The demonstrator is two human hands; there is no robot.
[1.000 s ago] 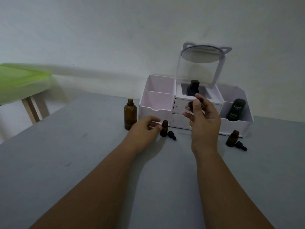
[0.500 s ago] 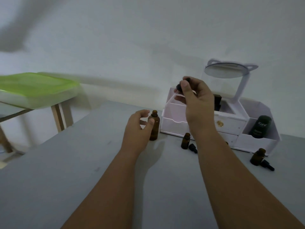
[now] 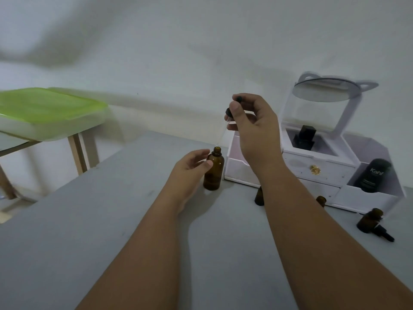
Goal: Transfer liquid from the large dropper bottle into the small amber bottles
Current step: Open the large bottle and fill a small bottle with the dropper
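The large amber bottle [image 3: 213,170] stands uncapped on the grey table. My left hand [image 3: 192,166] curls round its left side, thumb on the shoulder. My right hand [image 3: 251,121] pinches the black bulb of the dropper [image 3: 232,108] above it; the glass tube slants down and its tip sits just over the bottle's mouth. A small amber bottle [image 3: 259,196] stands right of the large one, partly behind my right forearm. Another small bottle [image 3: 321,200] peeks out beyond that arm. A third small bottle [image 3: 369,221] stands at the right with a black cap [image 3: 384,234] lying by it.
A white organiser [image 3: 321,171] with drawers, open bins and a tilted round mirror [image 3: 325,91] stands at the back right; a black tube [image 3: 372,175] leans in its right bin. At the far left is a wooden-legged side table with a green-lidded box [image 3: 48,110].
My left hand left the small bottle and took the large one. My right hand carried the dropper left and up, over the large bottle's mouth. The view swung left.
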